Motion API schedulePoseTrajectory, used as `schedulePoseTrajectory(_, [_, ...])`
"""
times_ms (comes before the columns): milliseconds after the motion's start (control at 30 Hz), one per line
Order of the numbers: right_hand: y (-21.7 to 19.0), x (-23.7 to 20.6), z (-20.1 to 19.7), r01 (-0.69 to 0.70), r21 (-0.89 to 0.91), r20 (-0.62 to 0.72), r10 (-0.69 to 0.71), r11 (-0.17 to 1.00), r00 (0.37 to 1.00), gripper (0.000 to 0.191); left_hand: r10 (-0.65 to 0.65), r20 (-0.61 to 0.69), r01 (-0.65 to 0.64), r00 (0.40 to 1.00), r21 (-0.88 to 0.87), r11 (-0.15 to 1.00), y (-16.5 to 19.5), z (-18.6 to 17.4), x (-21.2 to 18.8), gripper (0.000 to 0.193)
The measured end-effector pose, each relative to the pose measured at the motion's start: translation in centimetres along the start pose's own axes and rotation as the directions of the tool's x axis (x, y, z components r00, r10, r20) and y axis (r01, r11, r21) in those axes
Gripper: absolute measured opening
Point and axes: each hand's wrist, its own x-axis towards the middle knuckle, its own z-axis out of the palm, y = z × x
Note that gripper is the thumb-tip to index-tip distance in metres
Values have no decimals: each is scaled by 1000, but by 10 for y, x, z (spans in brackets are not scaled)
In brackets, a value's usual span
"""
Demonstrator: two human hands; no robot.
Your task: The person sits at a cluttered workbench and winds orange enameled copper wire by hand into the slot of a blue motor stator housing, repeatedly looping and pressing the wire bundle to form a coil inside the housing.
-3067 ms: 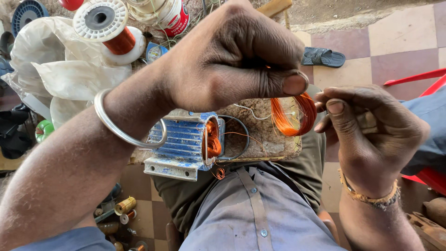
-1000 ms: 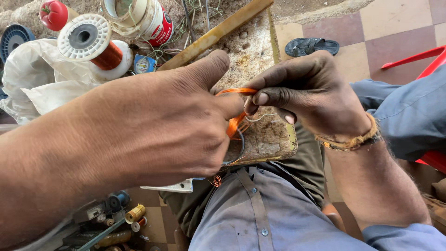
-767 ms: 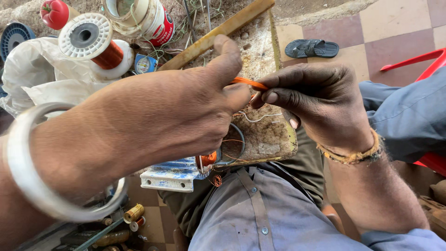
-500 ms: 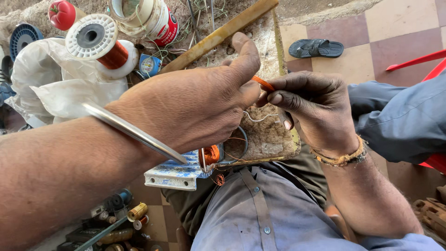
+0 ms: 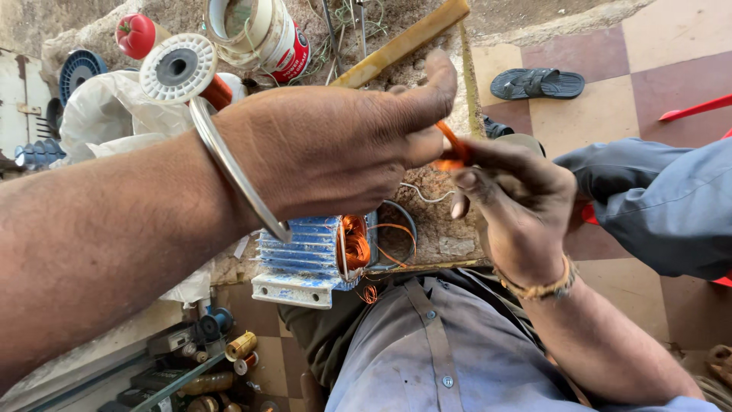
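Observation:
My left hand (image 5: 335, 149), with a steel bangle on the wrist, reaches across and pinches a small bunch of orange copper wire (image 5: 451, 146) between thumb and fingers. My right hand (image 5: 518, 202) grips the same wire from the other side, fingertips touching the left thumb. Below the hands a blue finned motor stator (image 5: 305, 255) lies on a worn wooden board (image 5: 450, 229), with orange copper windings (image 5: 353, 243) showing at its open end. Loose strands hang from it over my lap.
A white spool of copper wire (image 5: 179, 70), a tin can (image 5: 263, 30), a red object (image 5: 137, 34) and white bags (image 5: 107, 122) lie at the back left. A wooden stick (image 5: 400, 42) leans over the board. A sandal (image 5: 537, 82) lies on the tiled floor. Small parts fill a shelf (image 5: 198, 366).
The wire loop seen earlier has been gathered into a small bunch held between both hands. My hands have shifted right and up, uncovering the stator below.

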Motion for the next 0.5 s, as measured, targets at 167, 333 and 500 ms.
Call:
schedulePoseTrajectory(167, [-35,-7,6,535,-614,286,-468,581,836,22,115,109,-84,987,-256,963,-15,-3,-3,30])
schedulePoseTrajectory(333, [-28,-1,0,849,-483,808,-264,215,526,29,133,131,-85,982,-323,943,-17,-5,-4,22])
schedulePoseTrajectory(500, [-15,-3,2,737,-527,765,-141,423,628,31,18,-13,-20,1000,-114,993,-12,-2,0,27])
